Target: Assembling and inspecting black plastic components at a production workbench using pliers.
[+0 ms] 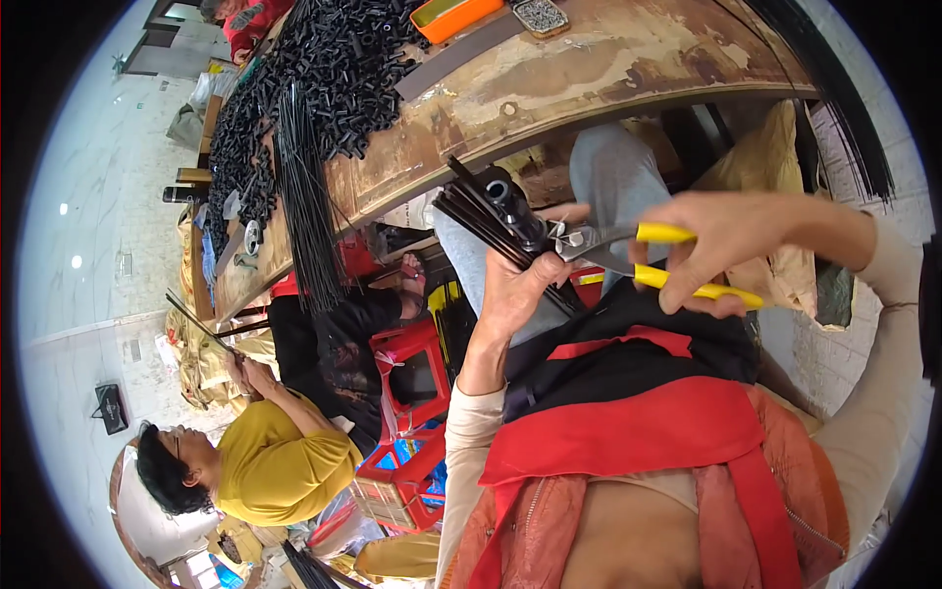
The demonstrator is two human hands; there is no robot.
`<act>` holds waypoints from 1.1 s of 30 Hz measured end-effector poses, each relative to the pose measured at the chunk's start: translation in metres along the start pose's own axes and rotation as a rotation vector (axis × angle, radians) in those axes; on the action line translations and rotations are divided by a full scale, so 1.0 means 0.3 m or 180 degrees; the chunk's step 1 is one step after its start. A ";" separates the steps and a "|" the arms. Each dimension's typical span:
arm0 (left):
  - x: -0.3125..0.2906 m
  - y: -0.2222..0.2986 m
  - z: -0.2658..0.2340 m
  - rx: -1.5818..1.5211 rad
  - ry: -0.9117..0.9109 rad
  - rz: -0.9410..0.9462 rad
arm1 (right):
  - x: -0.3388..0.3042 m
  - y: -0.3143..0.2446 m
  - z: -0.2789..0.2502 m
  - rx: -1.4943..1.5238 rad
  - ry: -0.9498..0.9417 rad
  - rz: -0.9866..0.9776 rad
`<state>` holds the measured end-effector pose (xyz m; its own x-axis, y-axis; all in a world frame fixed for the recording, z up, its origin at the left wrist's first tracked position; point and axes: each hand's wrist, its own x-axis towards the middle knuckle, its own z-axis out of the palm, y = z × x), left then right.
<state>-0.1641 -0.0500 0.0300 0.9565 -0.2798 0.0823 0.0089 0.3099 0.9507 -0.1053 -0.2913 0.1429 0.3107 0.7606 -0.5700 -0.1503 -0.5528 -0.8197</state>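
A bundle of thin black rods (pixel 491 221), capped by a black plastic tube piece (pixel 512 204), is gripped in the left hand (pixel 520 290), fingers closed around it. Yellow-handled pliers (pixel 628 250) are clasped in the right hand (pixel 721 245), their metal jaws set against the bundle's end, above the lap. Beyond the hands, a worn wooden workbench (pixel 589 74) is seen, stained and rough. A heap of small black tube pieces (pixel 324 69) is spread toward its far edge, with a sheaf of long black rods (pixel 304 196) overhanging one side. An orange tray (pixel 453 15) is placed near another edge. A person in a yellow shirt (pixel 280 466) is seated nearby beside red plastic stools (pixel 407 422).
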 end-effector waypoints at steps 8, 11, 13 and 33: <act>0.035 0.000 -0.006 0.0029 0.0131 -0.0074 | 0.007 0.005 -0.039 -0.4351 0.2465 -0.2322; 0.021 0.012 -0.008 -0.0030 0.0042 -0.0031 | -0.017 -0.070 -0.024 -0.1116 0.0519 0.0042; 0.017 0.007 -0.011 -0.0009 0.0011 -0.0084 | 0.020 -0.019 -0.011 0.0523 -0.0340 0.0769; 0.005 -0.012 -0.065 0.0158 -0.0054 0.0188 | 0.154 0.128 0.041 -0.0058 0.0515 -0.0371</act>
<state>-0.1571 -0.0337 0.0208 0.9499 -0.2778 0.1434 -0.0624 0.2810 0.9577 -0.1082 -0.2733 0.0843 0.4720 0.7560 -0.4535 -0.0881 -0.4714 -0.8775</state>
